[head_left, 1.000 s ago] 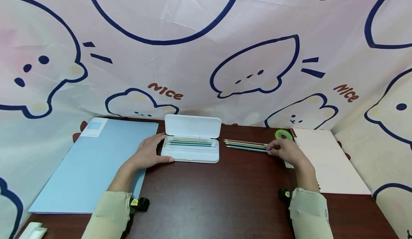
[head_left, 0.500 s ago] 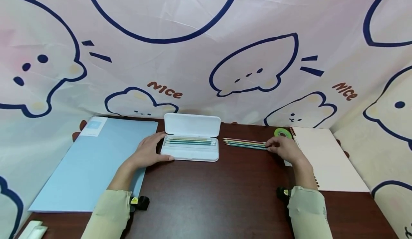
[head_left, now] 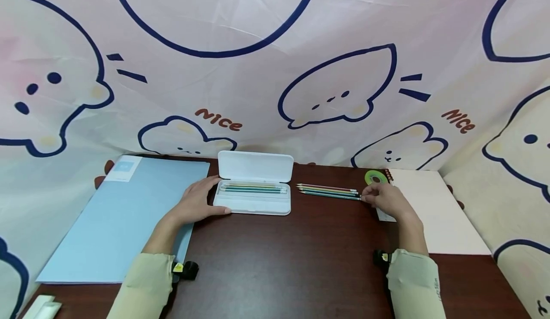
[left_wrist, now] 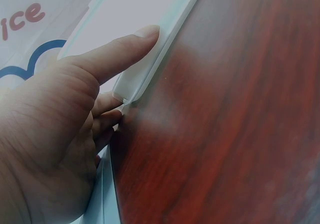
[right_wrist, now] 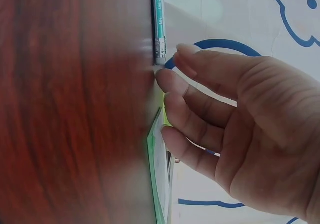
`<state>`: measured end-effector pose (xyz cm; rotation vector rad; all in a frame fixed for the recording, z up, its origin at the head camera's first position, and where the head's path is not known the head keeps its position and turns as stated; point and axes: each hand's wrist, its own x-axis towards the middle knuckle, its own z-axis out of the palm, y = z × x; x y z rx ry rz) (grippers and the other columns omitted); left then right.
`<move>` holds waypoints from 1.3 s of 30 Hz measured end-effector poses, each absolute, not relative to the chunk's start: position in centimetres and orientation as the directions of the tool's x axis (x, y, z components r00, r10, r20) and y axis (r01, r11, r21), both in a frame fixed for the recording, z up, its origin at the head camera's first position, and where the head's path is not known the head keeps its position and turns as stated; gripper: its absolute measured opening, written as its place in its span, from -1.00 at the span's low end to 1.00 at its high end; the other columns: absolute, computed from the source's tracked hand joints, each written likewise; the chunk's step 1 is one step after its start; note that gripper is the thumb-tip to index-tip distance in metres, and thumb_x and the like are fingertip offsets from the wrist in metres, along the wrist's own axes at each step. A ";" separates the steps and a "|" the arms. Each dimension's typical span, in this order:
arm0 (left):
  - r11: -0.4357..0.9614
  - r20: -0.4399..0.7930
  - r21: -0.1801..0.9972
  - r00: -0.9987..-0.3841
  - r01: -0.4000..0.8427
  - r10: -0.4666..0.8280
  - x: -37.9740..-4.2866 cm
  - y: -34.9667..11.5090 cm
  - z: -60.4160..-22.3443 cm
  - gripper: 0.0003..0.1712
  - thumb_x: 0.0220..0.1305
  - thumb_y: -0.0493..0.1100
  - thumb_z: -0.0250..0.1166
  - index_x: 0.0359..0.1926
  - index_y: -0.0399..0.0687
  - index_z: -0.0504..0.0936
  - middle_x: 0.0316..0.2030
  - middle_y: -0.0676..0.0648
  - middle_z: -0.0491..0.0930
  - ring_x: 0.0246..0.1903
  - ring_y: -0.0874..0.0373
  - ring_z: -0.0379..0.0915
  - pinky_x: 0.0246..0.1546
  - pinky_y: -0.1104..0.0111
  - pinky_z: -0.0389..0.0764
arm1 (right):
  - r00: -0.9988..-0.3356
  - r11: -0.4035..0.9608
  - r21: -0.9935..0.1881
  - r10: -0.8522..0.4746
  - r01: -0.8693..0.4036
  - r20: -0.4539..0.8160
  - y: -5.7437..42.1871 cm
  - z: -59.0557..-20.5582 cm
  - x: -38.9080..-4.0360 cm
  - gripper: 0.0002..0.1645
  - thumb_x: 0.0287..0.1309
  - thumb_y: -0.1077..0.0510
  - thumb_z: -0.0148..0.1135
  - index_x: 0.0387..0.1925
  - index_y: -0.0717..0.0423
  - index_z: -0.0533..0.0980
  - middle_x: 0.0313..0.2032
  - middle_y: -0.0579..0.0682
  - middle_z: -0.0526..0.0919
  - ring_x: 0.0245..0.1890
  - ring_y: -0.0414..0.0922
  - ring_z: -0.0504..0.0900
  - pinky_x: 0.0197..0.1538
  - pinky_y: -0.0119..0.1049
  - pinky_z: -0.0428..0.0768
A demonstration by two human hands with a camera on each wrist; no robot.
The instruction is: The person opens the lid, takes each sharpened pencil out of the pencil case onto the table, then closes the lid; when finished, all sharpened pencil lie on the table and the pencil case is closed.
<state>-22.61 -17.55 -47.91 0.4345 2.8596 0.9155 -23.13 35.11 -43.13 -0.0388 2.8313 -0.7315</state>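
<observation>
A white pencil case (head_left: 252, 207) lies with its lid raised at the back of the table, with several pencils (head_left: 253, 188) in its upper compartment. My left hand (head_left: 194, 203) holds the case's left end, thumb (left_wrist: 127, 51) over the front corner and fingers around the side, partly hidden. To the right of the case, several pencils (head_left: 328, 191) lie side by side, points to the left. My right hand (head_left: 386, 199) is just beyond their eraser ends, fingers loosely bent. In the right wrist view, a green pencil (right_wrist: 160, 23) ends close to the fingertips, with nothing between thumb and fingers.
A blue folder (head_left: 124, 218) lies at the left, partly under my left forearm. On the right are a spiral notebook (head_left: 438, 214) and a green tape roll (head_left: 375, 176). White objects (head_left: 42, 307) sit at the near left corner. A patterned cloth (head_left: 258, 90) stands behind the table.
My right hand has drawn slightly right, off the pencils' eraser ends, which now show. The left hand stays on the case.
</observation>
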 end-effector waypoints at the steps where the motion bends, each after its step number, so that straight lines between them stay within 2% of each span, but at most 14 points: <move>1: 0.778 -0.015 0.582 -0.953 0.237 0.302 -22.6 -17.6 -47.9 0.15 0.04 0.35 0.49 0.50 -0.12 0.26 0.51 -0.29 0.20 0.51 -0.31 0.01 0.47 -0.26 -0.03 | -0.977 0.875 -0.484 -0.079 0.027 -0.198 35.1 -43.2 -23.2 -0.79 0.40 0.07 0.21 -0.15 0.10 0.66 -0.33 0.02 0.70 -0.34 -0.11 0.57 -0.27 -0.27 0.48; 11: 0.779 -0.017 0.581 -0.953 0.236 0.302 -22.6 -17.6 -47.9 0.16 0.04 0.34 0.49 0.51 -0.14 0.25 0.51 -0.30 0.20 0.50 -0.32 0.01 0.47 -0.26 -0.04 | -0.982 0.871 -0.491 -0.089 0.005 -0.167 35.0 -43.3 -23.4 -0.61 0.51 -0.06 0.07 0.05 0.11 0.63 -0.17 0.05 0.70 -0.27 -0.13 0.63 -0.14 -0.17 0.56; 21: 0.780 -0.019 0.582 -0.955 0.230 0.296 -22.6 -17.6 -47.9 0.16 0.04 0.35 0.49 0.51 -0.13 0.25 0.51 -0.29 0.20 0.51 -0.31 0.01 0.47 -0.26 -0.03 | -0.982 0.864 -0.504 -0.089 0.007 -0.166 34.7 -43.3 -23.3 -0.59 0.50 -0.09 0.07 -0.08 0.11 0.68 -0.22 0.04 0.72 -0.26 -0.12 0.65 -0.12 -0.17 0.59; 31: 0.783 -0.021 0.577 -0.954 0.231 0.298 -22.7 -17.5 -47.9 0.17 0.04 0.35 0.49 0.51 -0.13 0.25 0.51 -0.30 0.20 0.50 -0.32 0.01 0.47 -0.27 -0.03 | -0.982 0.862 -0.507 -0.089 0.008 -0.167 34.3 -43.2 -23.3 -0.61 0.51 -0.03 0.06 0.04 0.14 0.65 -0.19 0.06 0.73 -0.25 -0.12 0.65 -0.11 -0.17 0.60; 39: 0.781 -0.018 0.580 -0.955 0.232 0.297 -22.6 -17.5 -47.9 0.16 0.04 0.33 0.50 0.50 -0.14 0.25 0.50 -0.29 0.22 0.50 -0.32 0.01 0.48 -0.26 -0.04 | -0.982 0.862 -0.506 -0.122 -0.033 -0.145 33.9 -43.2 -23.3 -0.62 0.51 -0.01 0.07 0.01 0.14 0.67 -0.21 0.05 0.75 -0.28 -0.14 0.65 -0.17 -0.24 0.60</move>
